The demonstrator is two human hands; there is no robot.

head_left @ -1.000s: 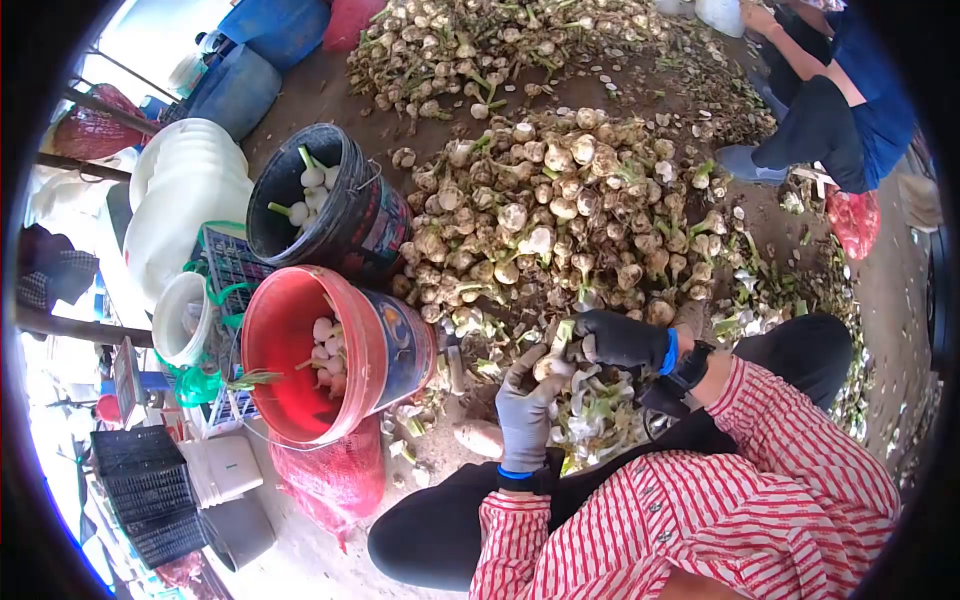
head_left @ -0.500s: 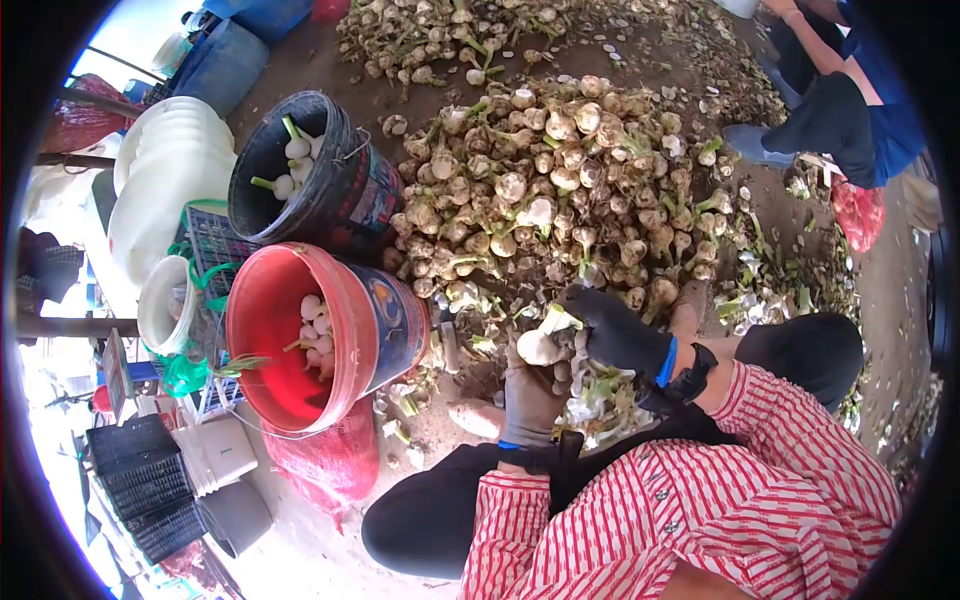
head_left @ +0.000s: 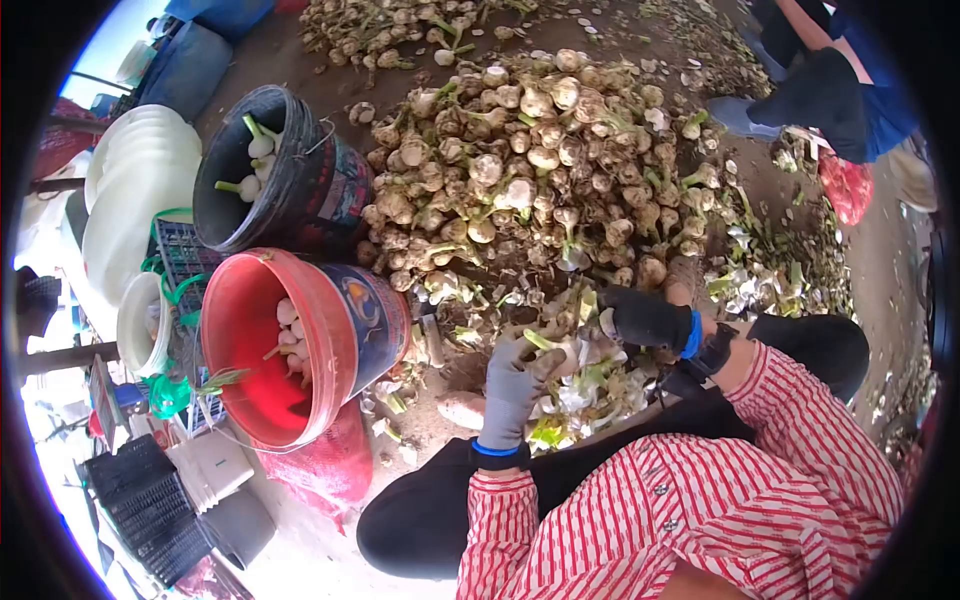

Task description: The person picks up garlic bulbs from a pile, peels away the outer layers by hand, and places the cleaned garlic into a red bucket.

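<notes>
My left hand (head_left: 515, 385), in a grey glove, is closed round a garlic bulb (head_left: 568, 356) with a short green stem pointing up and left. My right hand (head_left: 648, 320), in a dark glove, is beside it to the right, its fingers curled. Whatever is in those fingers is too hidden to make out. Beneath both hands lies a litter of pale and green garlic skins (head_left: 590, 405). Just beyond them rises a big heap of unpeeled garlic bulbs (head_left: 540, 170) with dry, soil-brown skins.
To the left, a red bucket (head_left: 345, 350) holds several white bulbs; behind it a black bucket (head_left: 215, 205) holds bulbs with green stems. A pink mesh sack (head_left: 335, 465) lies by the red bucket. Another person's leg (head_left: 815, 105) and a red bag (head_left: 845, 185) are at the upper right.
My left hand has shifted slightly left and turned, bringing the bulb lower and its stem leftward. My right hand has moved a little right, away from the bulb. The view has shifted slightly.
</notes>
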